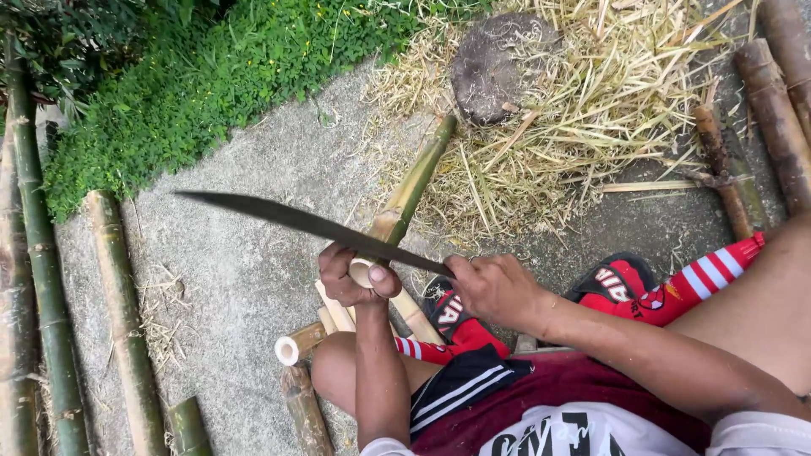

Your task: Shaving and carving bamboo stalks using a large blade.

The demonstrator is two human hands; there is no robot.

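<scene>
Two hands work: the left hand (355,279) has its fingers closed round the cut end of a stiff, light-looking bamboo (411,190) slanting to the ground, the right hand (494,287) clenches a long knife (296,221) across it.

The near end of the bamboo stalk (411,192) vanishes inside the left hand (355,277), and the knife (296,221) handle is swallowed whole by the right hand (494,289). Left of the stalk, long bamboo poles (42,279) run off the frame's bottom (tops lost in foliage). Below it, the person's torso is cut by the lower edge.
</scene>
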